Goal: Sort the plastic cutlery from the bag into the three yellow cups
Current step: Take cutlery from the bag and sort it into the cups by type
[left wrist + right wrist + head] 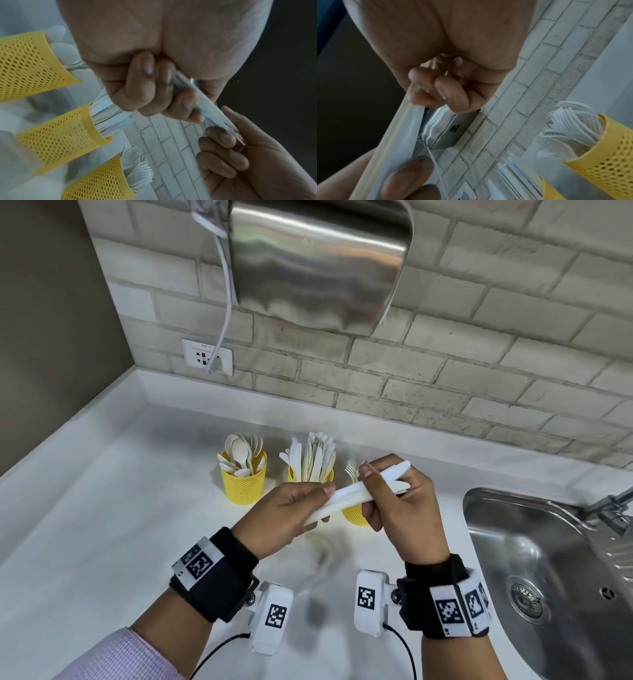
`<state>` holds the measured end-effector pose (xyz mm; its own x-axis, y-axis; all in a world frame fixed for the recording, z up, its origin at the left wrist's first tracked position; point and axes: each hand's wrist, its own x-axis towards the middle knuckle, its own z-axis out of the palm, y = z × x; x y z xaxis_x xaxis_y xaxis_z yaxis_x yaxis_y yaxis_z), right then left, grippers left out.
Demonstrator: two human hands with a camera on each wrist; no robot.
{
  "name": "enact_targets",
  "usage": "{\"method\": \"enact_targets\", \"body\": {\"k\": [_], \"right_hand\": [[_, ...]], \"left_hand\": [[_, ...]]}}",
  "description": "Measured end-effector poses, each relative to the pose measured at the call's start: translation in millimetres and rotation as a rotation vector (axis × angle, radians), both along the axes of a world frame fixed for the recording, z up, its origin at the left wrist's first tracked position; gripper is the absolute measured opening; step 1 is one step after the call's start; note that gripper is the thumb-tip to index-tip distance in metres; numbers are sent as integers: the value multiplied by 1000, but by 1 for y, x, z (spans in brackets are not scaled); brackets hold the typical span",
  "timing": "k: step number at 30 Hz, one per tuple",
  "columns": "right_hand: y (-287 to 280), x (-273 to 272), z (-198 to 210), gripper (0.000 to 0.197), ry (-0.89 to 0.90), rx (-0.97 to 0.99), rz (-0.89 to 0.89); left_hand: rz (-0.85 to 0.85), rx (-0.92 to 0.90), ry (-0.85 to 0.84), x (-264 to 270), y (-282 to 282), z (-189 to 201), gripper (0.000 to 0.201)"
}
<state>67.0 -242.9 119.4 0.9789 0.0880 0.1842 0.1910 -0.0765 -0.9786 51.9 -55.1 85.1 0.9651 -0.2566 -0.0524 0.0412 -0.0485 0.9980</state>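
Both hands raised, meeting in front of the body

The left hand (284, 517) has its fingers curled and thumb pressed on white knives (346, 496); the right hand (399, 501) pinches their other end with thumb and curled fingers. Both wrists wear black bands, and the forearms angle inward.

No legible text; faint print on wall socket (207, 357) unreadable; square coded markers on wrist bands (198, 564)

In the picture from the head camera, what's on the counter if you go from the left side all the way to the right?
Cup of spoons → cup of knives → cup of forks, partly behind the hands → sink.
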Motion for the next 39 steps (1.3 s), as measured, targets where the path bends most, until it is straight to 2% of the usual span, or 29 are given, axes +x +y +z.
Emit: {"method": "enact_targets", "body": {"k": [3,6,9,12,15,18,21,23,28,32,35,37,39], "right_hand": [[-1,2,-3,34,74,39,42],[-2,8,-8,33,146,-3,35],[-5,17,-6,32,112,-87,-19],[-12,32,4,31,29,-114,-166],[-11,58,9,30,-37,-254,-221],[3,87,-1,30,-96,-450,-183],[24,109,-18,35,-165,-612,-90],[36,121,-30,39,-191,-678,-53],[47,137,-54,41,-145,-791,-111],[58,123,-70,33,-104,-1033,38],[60,118,-67,48,-60,-1044,91],[60,118,-61,51,-122,-965,1],[62,118,-55,53,-327,-951,-100]], "left_hand": [[-17,34,-65,3,-2,-6,46],[-11,96,-108,8,-2,-18,58],[94,121,-38,15,-2,-24,48],[253,374,-166,31,9,-40,31],[232,717,-362,47,14,-56,15],[126,942,-435,58,8,-65,30],[59,1087,-430,63,2,-73,34],[78,1076,-412,65,2,-78,34],[157,948,-398,63,3,-79,30],[159,911,-420,61,6,-80,33],[188,931,-477,58,8,-82,32],[229,955,-535,53,10,-82,31],[320,941,-567,48,14,-80,28]]}}
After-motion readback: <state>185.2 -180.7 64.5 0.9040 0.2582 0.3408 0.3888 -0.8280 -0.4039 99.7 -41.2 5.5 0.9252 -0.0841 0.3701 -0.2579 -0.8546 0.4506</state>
